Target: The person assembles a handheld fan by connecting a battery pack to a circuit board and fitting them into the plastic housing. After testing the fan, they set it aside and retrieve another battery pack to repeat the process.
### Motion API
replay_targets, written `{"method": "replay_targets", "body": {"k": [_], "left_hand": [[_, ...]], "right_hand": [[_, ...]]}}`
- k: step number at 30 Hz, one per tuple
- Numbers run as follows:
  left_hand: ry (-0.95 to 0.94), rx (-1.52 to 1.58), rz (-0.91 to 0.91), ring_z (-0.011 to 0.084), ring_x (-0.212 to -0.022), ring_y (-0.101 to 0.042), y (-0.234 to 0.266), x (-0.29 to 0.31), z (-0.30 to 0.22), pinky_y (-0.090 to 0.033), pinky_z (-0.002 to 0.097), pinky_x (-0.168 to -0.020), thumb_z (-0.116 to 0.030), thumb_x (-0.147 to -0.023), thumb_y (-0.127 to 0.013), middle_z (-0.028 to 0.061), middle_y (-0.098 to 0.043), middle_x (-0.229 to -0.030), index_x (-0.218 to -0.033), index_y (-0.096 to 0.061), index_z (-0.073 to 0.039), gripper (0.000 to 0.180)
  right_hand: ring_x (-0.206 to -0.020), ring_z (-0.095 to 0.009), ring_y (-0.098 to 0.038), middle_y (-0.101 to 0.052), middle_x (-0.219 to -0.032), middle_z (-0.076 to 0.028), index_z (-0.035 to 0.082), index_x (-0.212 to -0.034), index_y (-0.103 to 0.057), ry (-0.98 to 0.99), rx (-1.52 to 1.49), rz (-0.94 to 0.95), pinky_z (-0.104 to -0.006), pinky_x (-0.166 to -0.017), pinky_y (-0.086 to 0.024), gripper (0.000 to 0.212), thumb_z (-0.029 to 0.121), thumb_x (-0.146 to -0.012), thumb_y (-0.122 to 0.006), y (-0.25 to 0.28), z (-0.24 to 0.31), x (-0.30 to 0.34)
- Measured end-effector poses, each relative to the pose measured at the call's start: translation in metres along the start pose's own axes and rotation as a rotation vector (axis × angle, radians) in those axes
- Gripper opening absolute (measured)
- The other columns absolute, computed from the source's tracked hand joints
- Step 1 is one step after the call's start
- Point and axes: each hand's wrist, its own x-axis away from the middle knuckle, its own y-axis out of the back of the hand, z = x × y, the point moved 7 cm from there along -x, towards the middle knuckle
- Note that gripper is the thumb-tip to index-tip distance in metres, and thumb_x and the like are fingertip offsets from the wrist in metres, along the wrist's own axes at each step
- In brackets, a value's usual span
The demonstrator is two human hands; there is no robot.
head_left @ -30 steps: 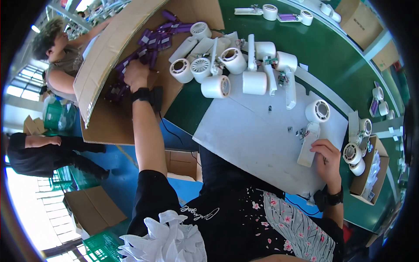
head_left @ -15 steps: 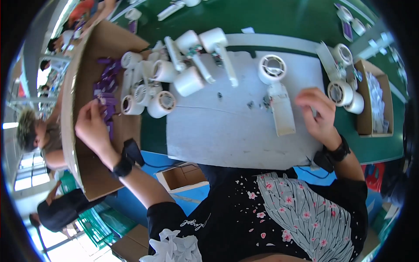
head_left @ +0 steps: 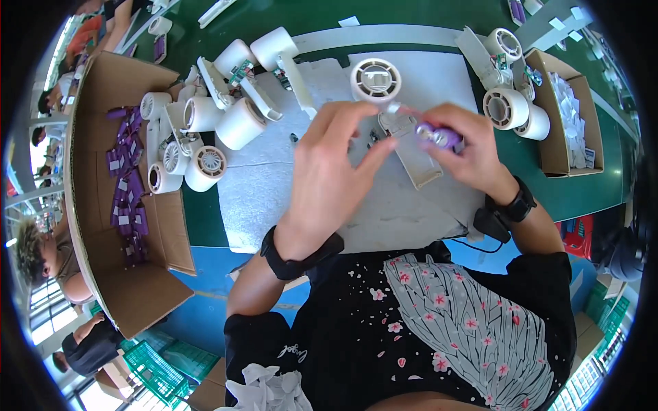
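My right hand [head_left: 473, 140] grips a purple battery pack [head_left: 442, 138], its round silver cell ends facing left. Opposite it, my left hand [head_left: 332, 161] is open, thumb and forefinger apart. A small white piece [head_left: 393, 107], perhaps a connector, shows between the two hands; whether the left forefinger touches it I cannot tell. Beneath them on the grey mat lies a white hair-dryer-shaped housing, with a round grilled head [head_left: 375, 81] and an opened handle [head_left: 417, 164]. My left hand partly covers the small dark parts beside the handle.
A cardboard box [head_left: 130, 291] at left holds several purple battery packs [head_left: 127, 178]. White housings [head_left: 240, 123] with circuit boards crowd the mat's left side; more [head_left: 506, 108] stand at right. Beyond these is a carton [head_left: 589, 164] of white pieces. People sit at far left.
My left hand has left the box and come over the mat. My right hand, empty before, now holds a purple battery pack. The view has shifted, so the bench appears moved left and up.
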Motion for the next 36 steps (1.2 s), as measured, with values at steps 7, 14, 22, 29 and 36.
{"method": "replay_targets", "body": {"k": [7, 14, 22, 29, 36], "left_hand": [[0.070, -0.108, 0.298, 0.0353, -0.092, -0.055, -0.035, -0.003, 0.037, -0.046, 0.0423, -0.081, -0.008, -0.071, -0.076, 0.0150, -0.059, -0.094, -0.103, -0.055, -0.004, 0.039], [-0.011, 0.014, 0.386, 0.0269, -0.085, -0.057, -0.041, -0.025, 0.041, -0.048, 0.0365, -0.075, -0.004, -0.072, -0.072, 0.0114, -0.059, -0.091, -0.101, -0.055, -0.004, 0.033], [-0.003, 0.182, 0.377, 0.0300, -0.085, -0.055, -0.036, -0.021, 0.048, -0.047, 0.0389, -0.076, -0.005, -0.068, -0.073, 0.0096, -0.061, -0.086, -0.088, -0.057, -0.004, 0.026], [-0.160, 0.086, 0.374, 0.0228, -0.085, -0.059, -0.033, -0.020, 0.041, -0.049, 0.0328, -0.074, -0.002, -0.070, -0.072, 0.0086, -0.060, -0.087, -0.088, -0.058, -0.004, 0.023], [-0.027, 0.198, 0.390, 0.0179, -0.086, -0.060, -0.030, -0.020, 0.044, -0.050, 0.0285, -0.077, 0.003, -0.070, -0.071, 0.0078, -0.060, -0.092, -0.091, -0.057, -0.003, 0.026]], "right_hand": [[-0.070, -0.022, -0.055, -0.058, -0.083, -0.010, -0.001, -0.089, -0.056, -0.126, -0.059, -0.198, -0.0286, -0.066, -0.047, 0.024, 0.000, -0.073, -0.073, 0.002, -0.006, -0.013], [-0.069, -0.022, -0.056, -0.058, -0.084, -0.011, 0.000, -0.086, -0.056, -0.173, 0.097, -0.243, -0.0282, -0.064, -0.046, 0.022, 0.001, -0.072, -0.073, 0.001, 0.002, -0.008], [-0.072, -0.022, -0.059, -0.062, -0.089, -0.011, 0.002, -0.083, -0.056, -0.013, 0.170, -0.202, -0.0293, -0.064, -0.048, 0.025, -0.004, -0.068, -0.075, 0.005, 0.013, -0.015], [-0.076, -0.023, -0.061, -0.064, -0.095, -0.011, 0.004, -0.082, -0.055, 0.186, 0.224, -0.061, -0.0294, -0.064, -0.050, 0.028, -0.007, -0.066, -0.076, -0.004, 0.028, -0.032], [-0.078, -0.026, -0.062, -0.065, -0.090, -0.008, 0.005, -0.081, -0.056, 0.102, 0.139, -0.103, -0.0323, -0.064, -0.051, 0.030, -0.006, -0.060, -0.075, -0.007, 0.022, -0.032]]}}
